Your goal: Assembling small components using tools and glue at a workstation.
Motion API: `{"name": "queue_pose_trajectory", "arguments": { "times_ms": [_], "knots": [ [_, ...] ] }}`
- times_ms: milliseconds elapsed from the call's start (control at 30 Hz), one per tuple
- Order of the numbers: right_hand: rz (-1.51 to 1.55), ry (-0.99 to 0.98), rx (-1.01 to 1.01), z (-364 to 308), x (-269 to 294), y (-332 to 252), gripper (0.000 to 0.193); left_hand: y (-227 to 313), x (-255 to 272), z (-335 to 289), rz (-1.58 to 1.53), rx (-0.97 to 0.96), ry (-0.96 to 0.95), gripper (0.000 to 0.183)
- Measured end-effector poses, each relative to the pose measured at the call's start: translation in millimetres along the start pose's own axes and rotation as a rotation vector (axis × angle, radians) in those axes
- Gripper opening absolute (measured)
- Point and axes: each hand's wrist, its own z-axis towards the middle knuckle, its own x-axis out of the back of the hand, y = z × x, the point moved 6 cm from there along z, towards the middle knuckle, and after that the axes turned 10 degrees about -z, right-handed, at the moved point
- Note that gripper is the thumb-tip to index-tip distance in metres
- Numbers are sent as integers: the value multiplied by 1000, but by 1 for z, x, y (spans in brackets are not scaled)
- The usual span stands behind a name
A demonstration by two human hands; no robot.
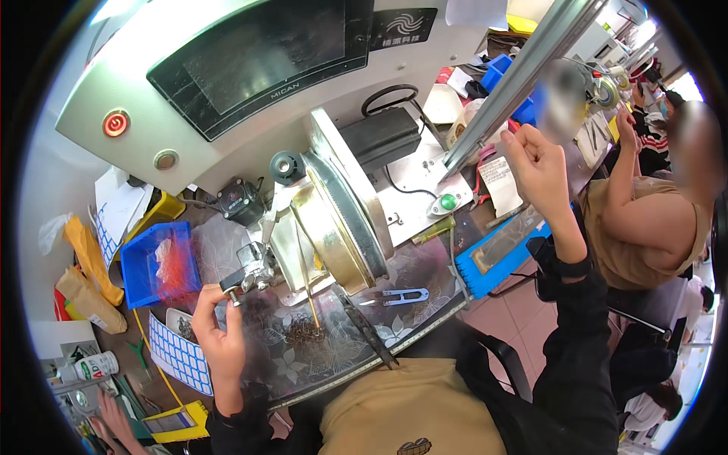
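Observation:
My left hand (218, 343) is closed, thumb and forefinger pinching the knob end of a small black lever (233, 282). That lever joins a metal clamp (258, 265) at the front of a machine with a round brass-coloured drum (337, 227). Raised at the right, beside a slanted metal post (516, 87), my right hand (537, 163) has its fingers curled together; whatever they hold is too small to make out. Below the drum, a tangled dark pile of fine strands (303, 331) lies on the patterned mat. Blue-handled thread snips (406, 296) lie to its right, near a long dark bar (368, 330).
Left of the machine stands a blue bin (159, 265) with reddish strands. Above are a dark screen (265, 61) and a red button (115, 123). A green button (448, 202) sits right of the drum. A co-worker (644, 205) sits at the right; another person's hand (114, 417) shows lower left.

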Motion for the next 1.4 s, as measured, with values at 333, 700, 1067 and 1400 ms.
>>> {"name": "queue_pose_trajectory", "arguments": {
  "times_ms": [333, 700, 1067, 1400],
  "knots": [
    [101, -66, 15, -12, -14, 18, 28, -6, -17, 15, 19, 17, -98, 4],
    [132, -367, -108, -50, -65, -4, 40, -28, -3, 2, -20, 72, -114, 6],
    [115, -226, -38, -30, 38, -1, 30, -27, -4, 9, 149, -11, -145, 6],
    [134, 124, 32, -25, 187, -26, 22, -40, 8, 10, 104, 47, -131, 11]
  ]
}}
